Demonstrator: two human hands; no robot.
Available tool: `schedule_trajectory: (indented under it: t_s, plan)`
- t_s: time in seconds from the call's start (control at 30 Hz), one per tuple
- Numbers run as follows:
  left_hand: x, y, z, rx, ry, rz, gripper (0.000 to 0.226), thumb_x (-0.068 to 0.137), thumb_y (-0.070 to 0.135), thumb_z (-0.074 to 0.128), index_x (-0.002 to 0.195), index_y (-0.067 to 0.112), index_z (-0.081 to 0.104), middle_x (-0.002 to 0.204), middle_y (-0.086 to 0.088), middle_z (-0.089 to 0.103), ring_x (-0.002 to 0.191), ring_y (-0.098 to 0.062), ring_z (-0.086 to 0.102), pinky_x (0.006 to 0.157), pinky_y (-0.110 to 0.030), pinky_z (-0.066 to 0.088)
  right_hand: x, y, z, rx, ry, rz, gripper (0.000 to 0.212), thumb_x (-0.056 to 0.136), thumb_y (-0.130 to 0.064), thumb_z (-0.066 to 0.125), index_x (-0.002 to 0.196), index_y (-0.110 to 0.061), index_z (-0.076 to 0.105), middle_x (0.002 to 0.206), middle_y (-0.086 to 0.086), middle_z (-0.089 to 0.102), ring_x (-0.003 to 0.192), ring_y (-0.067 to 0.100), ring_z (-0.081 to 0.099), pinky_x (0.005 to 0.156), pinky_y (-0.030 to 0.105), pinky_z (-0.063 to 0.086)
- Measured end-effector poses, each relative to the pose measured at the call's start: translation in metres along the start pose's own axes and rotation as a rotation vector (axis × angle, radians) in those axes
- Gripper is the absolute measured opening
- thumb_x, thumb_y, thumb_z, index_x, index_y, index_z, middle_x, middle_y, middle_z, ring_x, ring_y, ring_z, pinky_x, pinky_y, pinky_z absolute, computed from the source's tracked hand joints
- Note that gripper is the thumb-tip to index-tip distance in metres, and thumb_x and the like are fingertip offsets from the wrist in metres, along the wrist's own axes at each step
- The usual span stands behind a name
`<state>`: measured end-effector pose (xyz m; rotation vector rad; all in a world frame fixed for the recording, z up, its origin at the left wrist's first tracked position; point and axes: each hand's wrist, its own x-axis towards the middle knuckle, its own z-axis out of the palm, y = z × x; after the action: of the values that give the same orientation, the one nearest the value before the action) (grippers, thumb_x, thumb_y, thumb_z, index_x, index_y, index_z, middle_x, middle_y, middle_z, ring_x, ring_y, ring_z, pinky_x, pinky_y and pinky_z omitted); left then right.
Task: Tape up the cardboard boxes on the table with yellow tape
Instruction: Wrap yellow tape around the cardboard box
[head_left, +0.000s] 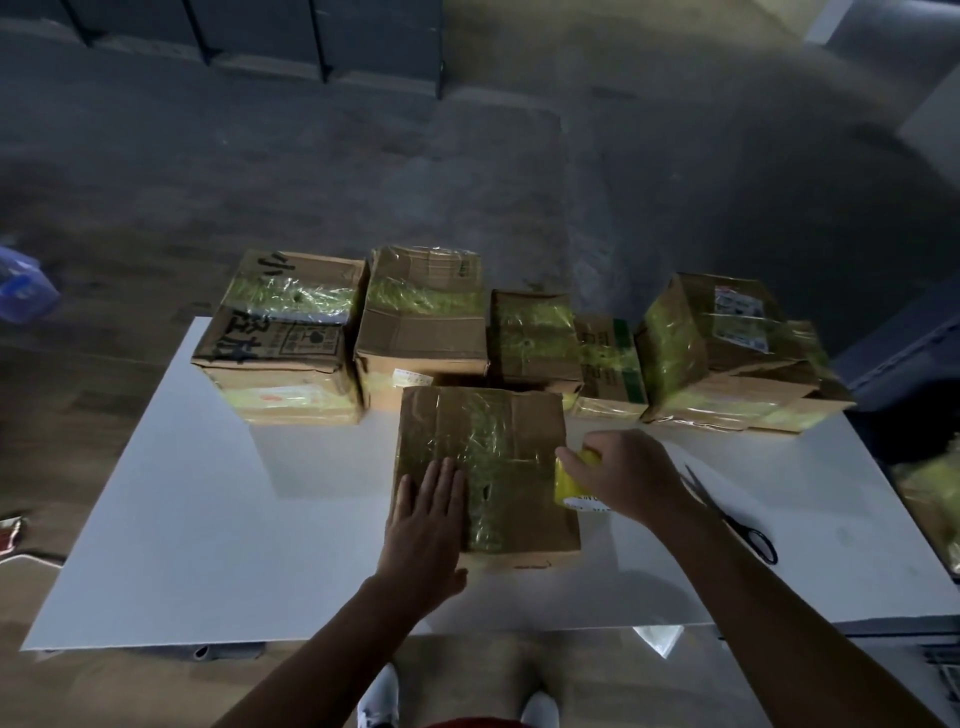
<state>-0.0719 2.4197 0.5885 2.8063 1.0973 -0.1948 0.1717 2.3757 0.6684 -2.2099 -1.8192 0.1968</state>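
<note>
tape roll (565, 480) | mostly hidden under right grip (626, 475) | core print illegible

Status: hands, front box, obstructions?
Left hand flat on front box. Right hand grips yellow tape roll at box's right edge. Scissors on table, right, not obstructing.

Six cardboard boxes sit on one white table (156, 519): one front box (488, 467) and five in the back row. These are the far-left box (280, 338), the second box (421, 322), the small third box (532, 332), the green-striped fourth box (610, 364) and the far-right box (727, 353), which could be two stacked. Also counted: one roll of yellow tape (569, 480), one pair of scissors (727, 512), two hands, the left hand (426, 525) and the right hand (628, 475), and two white shoes (379, 696).
</note>
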Motion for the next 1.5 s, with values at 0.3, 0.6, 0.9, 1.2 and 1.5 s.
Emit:
schedule_trajectory:
  t_s: [0.3,0.6,0.9,1.2,1.5]
  plan:
    - [0.030,0.034,0.004,-0.150,0.063,0.081,0.116,0.081,0.054,0.061,0.145,0.010,-0.025,0.156,-0.009,-0.022,0.147,-0.026,-0.018,0.120,-0.047,-0.006,-0.004,0.019,-0.003,0.247,-0.083,0.035,0.041,0.090,-0.045,0.056,0.062,-0.014,0.055,0.054,-0.001,0.045,0.052,0.010,0.044,0.055,0.029,0.039]
    - [0.034,0.032,0.007,-0.124,0.009,0.113,0.119,0.076,0.056,0.069,0.150,0.012,-0.014,0.158,-0.009,-0.016,0.147,-0.028,-0.014,0.119,-0.047,-0.005,-0.020,0.065,0.007,0.038,-0.052,0.142,0.039,0.085,-0.052,0.060,0.061,-0.021,0.053,0.058,-0.002,0.049,0.058,0.017,0.048,0.056,0.024,0.032]
    - [0.032,0.034,0.001,-0.099,0.083,0.131,0.114,0.061,0.057,0.080,0.148,0.002,0.031,0.154,-0.019,0.027,0.142,-0.035,0.025,0.111,-0.053,0.028,-0.022,0.078,0.064,0.044,-0.292,0.242,0.036,0.091,-0.055,0.048,0.077,-0.023,0.057,0.067,-0.005,0.054,0.065,0.015,0.054,0.057,0.021,0.033]
    - [0.036,0.068,-0.005,0.022,-0.072,0.053,0.115,0.081,0.054,0.063,0.150,0.012,-0.019,0.155,-0.015,-0.027,0.143,-0.036,-0.023,0.113,-0.062,-0.009,-0.032,0.077,0.074,0.149,-0.308,-0.010,0.040,0.087,-0.041,0.065,0.109,-0.009,0.064,0.091,0.013,0.065,0.076,0.030,0.065,0.061,0.031,0.051]
    - [0.041,0.090,-0.003,0.018,-0.070,0.100,0.072,0.099,0.039,0.044,0.144,0.048,-0.012,0.157,-0.022,-0.019,0.142,-0.050,-0.017,0.108,-0.074,-0.002,-0.045,0.097,0.071,0.337,-0.342,0.247,0.035,0.087,-0.056,0.057,0.072,-0.025,0.056,0.063,-0.005,0.056,0.062,0.012,0.058,0.054,0.023,0.038]
